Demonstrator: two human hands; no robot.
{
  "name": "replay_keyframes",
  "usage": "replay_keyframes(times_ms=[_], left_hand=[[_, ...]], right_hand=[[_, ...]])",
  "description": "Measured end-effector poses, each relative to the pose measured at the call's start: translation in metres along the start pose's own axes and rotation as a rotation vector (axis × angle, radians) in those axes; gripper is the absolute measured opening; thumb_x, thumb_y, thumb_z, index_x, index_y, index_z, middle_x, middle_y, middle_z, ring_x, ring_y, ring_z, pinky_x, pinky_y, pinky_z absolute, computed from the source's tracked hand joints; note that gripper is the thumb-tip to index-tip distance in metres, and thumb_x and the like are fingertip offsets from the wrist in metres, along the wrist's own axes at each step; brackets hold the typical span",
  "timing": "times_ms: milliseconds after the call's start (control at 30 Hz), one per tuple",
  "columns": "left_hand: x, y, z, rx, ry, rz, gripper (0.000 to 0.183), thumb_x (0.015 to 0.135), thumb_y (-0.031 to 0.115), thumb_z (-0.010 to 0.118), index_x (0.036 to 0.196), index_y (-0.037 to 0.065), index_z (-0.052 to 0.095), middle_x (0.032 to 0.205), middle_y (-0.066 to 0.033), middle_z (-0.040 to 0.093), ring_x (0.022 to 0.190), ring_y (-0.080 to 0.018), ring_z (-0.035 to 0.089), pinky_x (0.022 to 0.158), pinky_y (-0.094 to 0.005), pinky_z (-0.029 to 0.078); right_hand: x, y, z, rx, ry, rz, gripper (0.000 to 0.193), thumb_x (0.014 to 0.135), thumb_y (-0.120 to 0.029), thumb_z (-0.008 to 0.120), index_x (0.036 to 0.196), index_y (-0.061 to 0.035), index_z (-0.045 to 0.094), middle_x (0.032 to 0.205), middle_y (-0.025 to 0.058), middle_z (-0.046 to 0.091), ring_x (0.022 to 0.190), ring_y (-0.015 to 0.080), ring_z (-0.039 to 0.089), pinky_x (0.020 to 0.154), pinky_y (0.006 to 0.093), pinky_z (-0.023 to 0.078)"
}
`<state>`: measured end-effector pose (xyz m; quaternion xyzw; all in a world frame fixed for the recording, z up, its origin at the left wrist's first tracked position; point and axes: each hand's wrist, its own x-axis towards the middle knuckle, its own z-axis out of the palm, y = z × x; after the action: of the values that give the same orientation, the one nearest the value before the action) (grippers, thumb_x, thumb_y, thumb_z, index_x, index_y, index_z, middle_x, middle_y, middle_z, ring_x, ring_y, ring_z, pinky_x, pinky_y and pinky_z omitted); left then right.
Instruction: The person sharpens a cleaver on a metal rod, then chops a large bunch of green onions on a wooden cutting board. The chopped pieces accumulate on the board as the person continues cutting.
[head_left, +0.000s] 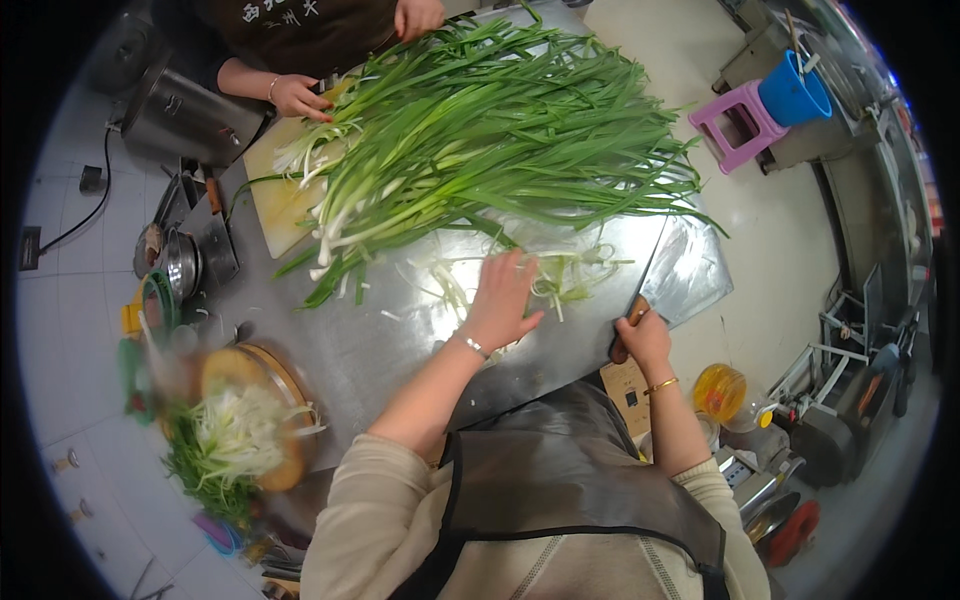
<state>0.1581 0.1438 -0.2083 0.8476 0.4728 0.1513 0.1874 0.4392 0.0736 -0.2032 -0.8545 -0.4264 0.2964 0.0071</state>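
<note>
My left hand [500, 295] is open, palm down with the thumb apart, over pale, wilted leaf scraps [560, 285] on the metal table [390, 365]. My right hand [646, 338] is closed round the wooden handle of a kitchen knife [652, 262]. Its blade points away from me, over the table's right side. Beyond my hands lies a large heap of green garlic [500, 130], white ends to the left and long leaves to the right. Several white ends rest beside or on a pale cutting board [275, 200].
Across the table a person in a dark apron has one hand [300, 98] at the heap's left end. A round wooden board [290, 400] with shredded white and green vegetable [235, 430] stands at left. A blue bucket [795, 90] sits on a pink stool [738, 125]. An oil bottle [730, 398] stands at right.
</note>
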Motion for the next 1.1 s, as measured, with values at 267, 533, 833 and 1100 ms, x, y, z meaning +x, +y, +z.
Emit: replay_keyframes(times_ms=[267,533,833,1100], left_hand=[[-0.044,-0.030,0.026,-0.386,0.293,-0.569,0.085,0.079,0.028,0.065,0.139,-0.011,0.018,0.144,-0.0348,0.015,0.134,-0.0485,0.017,0.112,-0.0510,0.014],[-0.046,0.040,-0.024,-0.119,0.458,-0.174,0.068,0.080,0.028,0.062,0.133,-0.005,0.035,0.140,-0.0270,0.029,0.131,-0.0417,0.025,0.110,-0.0482,0.022],[-0.304,0.067,-0.090,0.098,0.161,-0.630,0.063,0.078,0.020,0.064,0.129,-0.004,0.038,0.135,-0.0244,0.036,0.126,-0.0411,0.033,0.107,-0.0465,0.029],[-0.466,-0.006,-0.154,0.521,0.216,-0.786,0.068,0.074,0.020,0.066,0.131,-0.003,0.038,0.137,-0.0226,0.035,0.127,-0.0378,0.033,0.109,-0.0516,0.022]], right_hand=[[-0.065,0.057,-0.017,0.788,-0.015,0.098,0.043,0.082,-0.009,0.055,0.123,-0.0015,0.043,0.064,0.0014,0.049,0.044,0.0094,0.045,0.037,0.0245,0.035],[-0.143,0.079,-0.051,1.015,-0.162,-0.556,0.016,0.085,-0.009,0.055,0.098,-0.0025,0.048,0.074,0.0055,0.055,0.059,0.0129,0.054,0.057,0.0256,0.047],[-0.145,0.050,0.002,0.884,-0.416,-0.429,0.012,0.090,-0.014,0.053,0.082,-0.0060,0.049,0.054,0.0001,0.046,0.041,0.0093,0.043,0.040,0.0238,0.037],[-0.219,-0.014,0.067,0.841,-0.657,-0.422,0.014,0.089,-0.013,0.052,0.076,-0.0071,0.049,0.053,0.0022,0.048,0.043,0.0113,0.045,0.041,0.0255,0.041]])
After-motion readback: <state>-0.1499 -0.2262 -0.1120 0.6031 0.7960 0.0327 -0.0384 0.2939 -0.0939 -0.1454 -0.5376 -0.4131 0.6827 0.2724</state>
